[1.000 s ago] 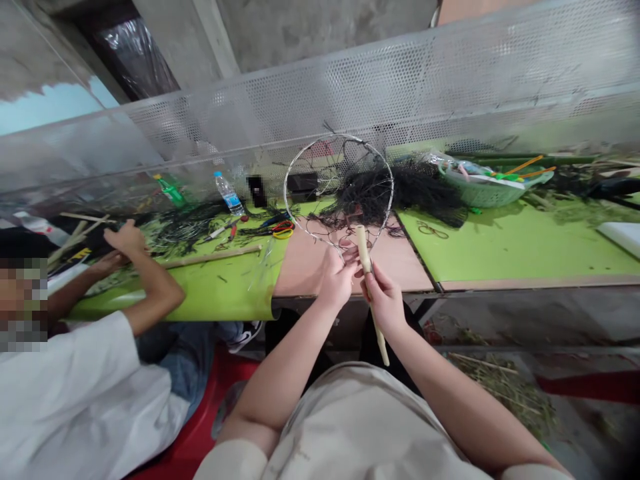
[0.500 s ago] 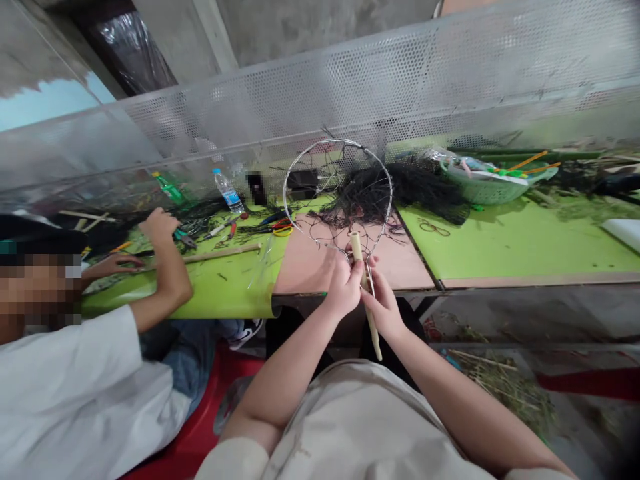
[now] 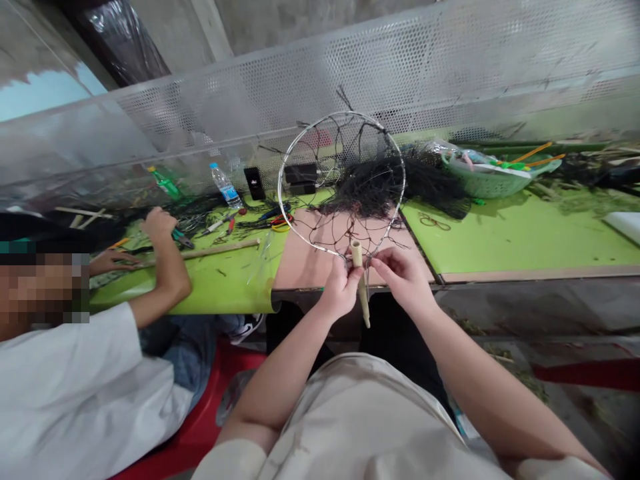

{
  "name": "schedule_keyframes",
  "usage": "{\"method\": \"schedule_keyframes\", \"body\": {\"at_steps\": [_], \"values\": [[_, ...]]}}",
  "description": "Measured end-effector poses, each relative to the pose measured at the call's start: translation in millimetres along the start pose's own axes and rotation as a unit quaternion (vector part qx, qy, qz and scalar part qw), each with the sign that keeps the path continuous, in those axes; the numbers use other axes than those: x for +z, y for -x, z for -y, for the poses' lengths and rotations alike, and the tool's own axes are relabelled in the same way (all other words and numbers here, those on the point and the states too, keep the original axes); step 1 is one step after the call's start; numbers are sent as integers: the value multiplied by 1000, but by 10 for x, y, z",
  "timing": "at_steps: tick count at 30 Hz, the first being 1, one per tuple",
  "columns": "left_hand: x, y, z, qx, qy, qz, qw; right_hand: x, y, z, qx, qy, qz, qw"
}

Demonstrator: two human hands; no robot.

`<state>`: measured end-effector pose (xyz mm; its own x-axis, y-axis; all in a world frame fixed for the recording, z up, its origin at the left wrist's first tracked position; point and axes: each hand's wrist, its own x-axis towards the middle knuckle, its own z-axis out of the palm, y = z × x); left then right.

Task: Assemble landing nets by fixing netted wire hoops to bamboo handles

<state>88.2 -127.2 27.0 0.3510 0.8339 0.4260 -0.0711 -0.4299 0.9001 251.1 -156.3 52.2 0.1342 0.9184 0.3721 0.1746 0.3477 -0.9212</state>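
Upright in front of me is a silver wire hoop (image 3: 283, 175) with black netting (image 3: 325, 230) tied across it. My left hand (image 3: 341, 283) is closed round a short bamboo stick (image 3: 364, 297) at the hoop's base; the stick's hollow end points up and its thin end hangs below the table edge. On the right side of the base, my right hand (image 3: 400, 272) pinches the wire where it narrows beside the stick. Behind the hoop lies a heap of black strands (image 3: 435, 190).
A person (image 3: 167, 260) works at the left with pliers (image 3: 183, 238) by one hand. A water bottle (image 3: 227, 188), a green bottle (image 3: 166, 183) and a phone (image 3: 255, 183) stand along the mesh screen (image 3: 450, 73). A green basket (image 3: 490, 180) sits at the right.
The hoop has risen and shows its netting more fully. My right hand has moved up from the stick's lower part to the wire at the hoop's base. The stick has risen too.
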Motion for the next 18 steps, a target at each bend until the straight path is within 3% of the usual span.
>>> {"method": "schedule_keyframes", "body": {"at_steps": [8, 14, 18], "values": [[-43, 74, -3, 36, -1, 78, 996, 16, -78, 12, 49, -71, 47, 995], [-105, 120, 79, -32, 14, 133, 990, -96, -155, 15, 34, 8, 56, 998], [-102, 95, 123, -57, 65, 167, 982, -177, -149, 60, -9, 92, 14, 996]]}}
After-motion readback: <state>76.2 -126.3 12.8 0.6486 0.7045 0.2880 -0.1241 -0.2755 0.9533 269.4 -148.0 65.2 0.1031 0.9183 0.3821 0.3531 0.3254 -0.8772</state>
